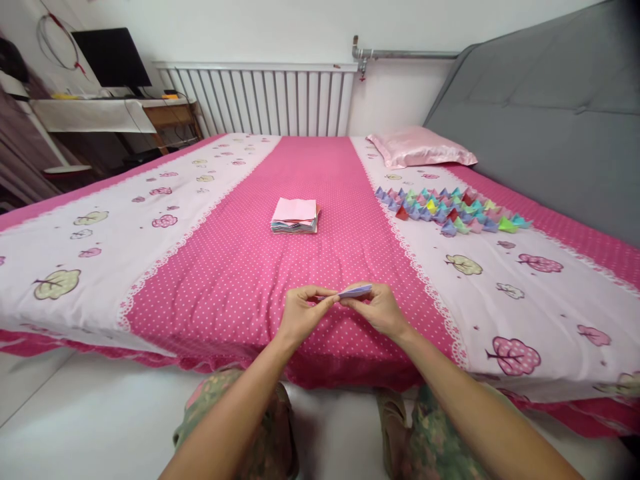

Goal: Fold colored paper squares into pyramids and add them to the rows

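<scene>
Paper (358, 291), purplish and seen nearly edge-on as a thin folded piece, is held up between two bare hands above the near edge of the bed. The left hand (303, 308) pinches its left end between thumb and fingers; the right hand (379, 309) grips it from the other side, thumb at the near face and fingers behind, partly hidden. The thumb tips nearly meet at the middle, and whether they touch is hard to tell. Beyond the hands, on the pink dotted band of the bedspread (240, 220), lies a stack of paper sheets (295, 212), a pink one on top and the layers below slightly uneven. Off to the right, on the pale printed band, small pointed paper shapes (457, 212) stand close together in rows, coloured lilac, turquoise, green, yellow, pink and red. Behind them rests a shiny pink pillow (423, 147), near the grey padded headboard (550, 113). A white radiator (270, 100) runs along the far wall, and at the far left a dark monitor (113, 60) stands on a cloth-covered desk (95, 116). Below the forearms, camouflage-patterned trousers (207, 400) show above the pale floor (90, 407).
</scene>
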`<state>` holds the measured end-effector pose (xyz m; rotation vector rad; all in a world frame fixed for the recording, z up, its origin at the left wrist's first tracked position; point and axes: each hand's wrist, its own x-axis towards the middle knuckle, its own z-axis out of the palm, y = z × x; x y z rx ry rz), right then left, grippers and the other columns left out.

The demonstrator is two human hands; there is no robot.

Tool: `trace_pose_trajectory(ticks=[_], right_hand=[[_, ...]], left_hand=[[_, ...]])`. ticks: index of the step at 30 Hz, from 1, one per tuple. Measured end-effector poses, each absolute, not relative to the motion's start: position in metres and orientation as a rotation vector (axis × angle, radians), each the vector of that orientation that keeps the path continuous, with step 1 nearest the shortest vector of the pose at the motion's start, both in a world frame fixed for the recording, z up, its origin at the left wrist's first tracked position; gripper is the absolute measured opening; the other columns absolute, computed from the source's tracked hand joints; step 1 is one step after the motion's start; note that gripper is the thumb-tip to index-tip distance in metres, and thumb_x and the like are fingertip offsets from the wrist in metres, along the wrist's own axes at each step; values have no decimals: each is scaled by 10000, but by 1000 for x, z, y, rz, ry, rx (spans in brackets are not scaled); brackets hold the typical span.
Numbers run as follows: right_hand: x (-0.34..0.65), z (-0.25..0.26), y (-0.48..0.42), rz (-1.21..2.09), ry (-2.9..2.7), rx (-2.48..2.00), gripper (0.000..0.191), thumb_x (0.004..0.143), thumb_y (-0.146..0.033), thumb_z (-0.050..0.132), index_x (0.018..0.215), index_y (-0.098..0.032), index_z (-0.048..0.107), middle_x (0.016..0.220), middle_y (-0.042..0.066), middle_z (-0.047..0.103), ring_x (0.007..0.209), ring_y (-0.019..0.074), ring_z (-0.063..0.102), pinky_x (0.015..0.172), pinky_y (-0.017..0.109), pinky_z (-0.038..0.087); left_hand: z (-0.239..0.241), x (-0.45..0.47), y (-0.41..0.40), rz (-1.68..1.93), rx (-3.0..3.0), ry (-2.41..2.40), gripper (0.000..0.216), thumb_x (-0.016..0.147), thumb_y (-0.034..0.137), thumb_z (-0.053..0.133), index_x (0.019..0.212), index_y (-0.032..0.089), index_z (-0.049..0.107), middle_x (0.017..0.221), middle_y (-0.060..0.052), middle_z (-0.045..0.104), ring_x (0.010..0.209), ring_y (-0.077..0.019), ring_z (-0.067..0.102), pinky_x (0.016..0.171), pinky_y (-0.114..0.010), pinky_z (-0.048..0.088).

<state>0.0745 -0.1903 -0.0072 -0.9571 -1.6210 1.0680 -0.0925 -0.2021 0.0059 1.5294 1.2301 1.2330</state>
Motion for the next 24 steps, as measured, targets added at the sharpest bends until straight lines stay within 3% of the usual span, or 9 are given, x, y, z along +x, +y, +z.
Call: trace_pose_trajectory(ticks=[5, 14, 24], right_hand=[[75, -12, -189, 1155, -1713, -949, 136, 718, -230, 659, 827, -177, 596, 754, 8, 649, 688, 140, 609, 633, 267, 464], [78, -9, -189, 1304, -1764, -992, 242, 701, -234, 667, 807, -199, 452, 699, -24, 606, 616, 122, 572, 564, 245, 422], [76, -12, -181, 1342, -1497, -931, 187, 714, -302, 643, 793, -195, 513, 711, -20, 594, 659, 120, 573, 653, 268, 429]], left_hand=[[9, -93, -203, 1182, 1666, 1305, 114, 670, 271, 683, 709, 170, 718, 682, -45, 709, 604, -137, 617, 554, -228, 452], [0, -95, -196, 1046, 1377, 1136, 188, 642, 308, 684, 624, 123, 653, 568, -23, 634, 495, -94, 533, 491, -204, 389], [3, -91, -198, 1201, 1257, 1115, 249, 664, 369, 689, 700, 123, 670, 602, -12, 636, 509, -84, 521, 502, -198, 397]])
